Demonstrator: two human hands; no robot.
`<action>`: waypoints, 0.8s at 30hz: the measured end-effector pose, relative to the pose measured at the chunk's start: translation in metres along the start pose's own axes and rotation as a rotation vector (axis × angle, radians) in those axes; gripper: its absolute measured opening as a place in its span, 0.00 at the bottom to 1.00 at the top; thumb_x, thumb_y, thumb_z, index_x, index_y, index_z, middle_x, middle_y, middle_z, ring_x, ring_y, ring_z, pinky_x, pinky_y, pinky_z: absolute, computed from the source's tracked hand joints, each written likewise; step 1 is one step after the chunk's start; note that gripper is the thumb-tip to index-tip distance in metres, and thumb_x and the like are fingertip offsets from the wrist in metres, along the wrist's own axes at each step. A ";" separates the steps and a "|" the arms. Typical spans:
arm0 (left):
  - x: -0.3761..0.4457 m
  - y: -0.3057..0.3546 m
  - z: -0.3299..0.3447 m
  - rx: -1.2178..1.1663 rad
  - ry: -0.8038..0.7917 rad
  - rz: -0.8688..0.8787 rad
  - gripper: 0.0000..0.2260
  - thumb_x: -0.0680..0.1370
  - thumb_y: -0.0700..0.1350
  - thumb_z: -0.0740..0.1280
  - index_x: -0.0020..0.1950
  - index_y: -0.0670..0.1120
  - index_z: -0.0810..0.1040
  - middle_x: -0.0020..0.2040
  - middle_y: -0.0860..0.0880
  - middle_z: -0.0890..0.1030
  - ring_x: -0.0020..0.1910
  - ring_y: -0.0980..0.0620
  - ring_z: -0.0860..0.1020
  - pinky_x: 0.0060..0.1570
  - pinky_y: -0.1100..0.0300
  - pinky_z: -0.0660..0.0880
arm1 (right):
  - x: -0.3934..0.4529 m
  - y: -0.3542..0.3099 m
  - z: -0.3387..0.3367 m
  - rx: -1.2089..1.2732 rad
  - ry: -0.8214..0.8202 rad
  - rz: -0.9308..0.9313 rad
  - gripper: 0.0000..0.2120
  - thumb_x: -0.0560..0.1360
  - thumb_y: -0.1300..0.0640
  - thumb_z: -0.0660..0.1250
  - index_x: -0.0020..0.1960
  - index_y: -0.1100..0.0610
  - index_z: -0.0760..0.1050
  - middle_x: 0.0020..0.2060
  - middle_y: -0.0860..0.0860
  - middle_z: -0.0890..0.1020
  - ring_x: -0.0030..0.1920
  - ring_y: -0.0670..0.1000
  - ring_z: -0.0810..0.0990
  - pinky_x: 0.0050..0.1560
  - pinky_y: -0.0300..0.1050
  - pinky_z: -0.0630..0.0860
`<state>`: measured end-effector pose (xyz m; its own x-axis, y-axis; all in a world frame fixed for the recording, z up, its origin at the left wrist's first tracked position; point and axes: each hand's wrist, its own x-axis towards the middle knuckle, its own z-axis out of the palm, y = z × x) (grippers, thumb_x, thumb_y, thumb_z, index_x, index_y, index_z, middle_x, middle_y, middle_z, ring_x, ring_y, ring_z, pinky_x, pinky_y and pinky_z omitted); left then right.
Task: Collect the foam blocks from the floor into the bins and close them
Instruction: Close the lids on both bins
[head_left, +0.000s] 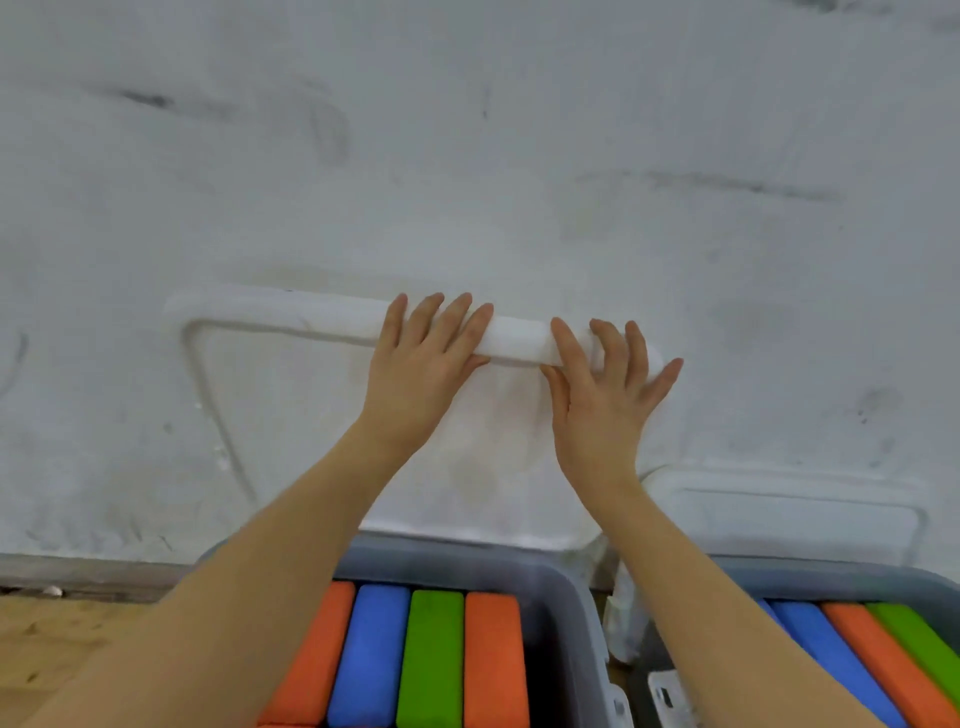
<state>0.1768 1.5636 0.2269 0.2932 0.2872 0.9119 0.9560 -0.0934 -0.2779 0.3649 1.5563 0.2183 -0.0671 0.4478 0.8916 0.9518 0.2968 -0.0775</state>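
Lid (291, 415) leaned against the wall behind the left bin (571, 587); left hand (421, 374) and right hand (605, 400) lay flat-fingered on its top rim, gripping nothing. Probably light, stiff, slick plastic.

Setting: a scuffed white wall (467, 130) meeting a wooden floor (62, 639).

The wall fills the upper and middle field; its matte, faintly textured surface carries dark smudges and streaks (a short black mark (148, 98) at upper left, a longer grey streak (743, 188) at right, an oval scuff (330, 132) near centre). Along its foot runs a grey baseboard strip (88, 571), visible only at lower left. Below the strip lies light brown flooring with visible grain and small dark flecks. A small pale fragment (52, 591) rests at the junction of strip and floor. Illumination is even and diffuse, without sharp shadows.
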 end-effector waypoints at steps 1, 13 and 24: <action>0.012 -0.004 -0.009 0.015 0.033 0.011 0.17 0.80 0.53 0.61 0.64 0.46 0.74 0.59 0.48 0.79 0.57 0.43 0.77 0.61 0.43 0.70 | 0.011 -0.004 -0.011 -0.011 0.012 0.000 0.17 0.78 0.51 0.59 0.67 0.48 0.69 0.63 0.53 0.67 0.68 0.63 0.64 0.63 0.77 0.52; 0.055 -0.013 -0.090 -0.229 0.112 0.071 0.16 0.79 0.49 0.59 0.67 0.56 0.67 0.55 0.46 0.80 0.51 0.42 0.79 0.54 0.42 0.70 | 0.041 -0.027 -0.121 -0.069 -0.038 0.000 0.18 0.79 0.49 0.54 0.68 0.47 0.69 0.62 0.54 0.74 0.68 0.63 0.66 0.64 0.75 0.50; -0.041 0.045 -0.082 -0.532 -0.246 0.075 0.15 0.77 0.51 0.57 0.60 0.52 0.77 0.46 0.50 0.81 0.38 0.45 0.79 0.40 0.51 0.73 | -0.060 0.008 -0.105 0.062 -0.370 0.105 0.22 0.76 0.46 0.50 0.64 0.48 0.75 0.58 0.54 0.76 0.64 0.61 0.70 0.66 0.71 0.47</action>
<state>0.2074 1.4699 0.2017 0.4133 0.4678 0.7812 0.8171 -0.5692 -0.0914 0.4077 1.4429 0.2110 -0.0845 0.7492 0.6569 0.9400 0.2787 -0.1970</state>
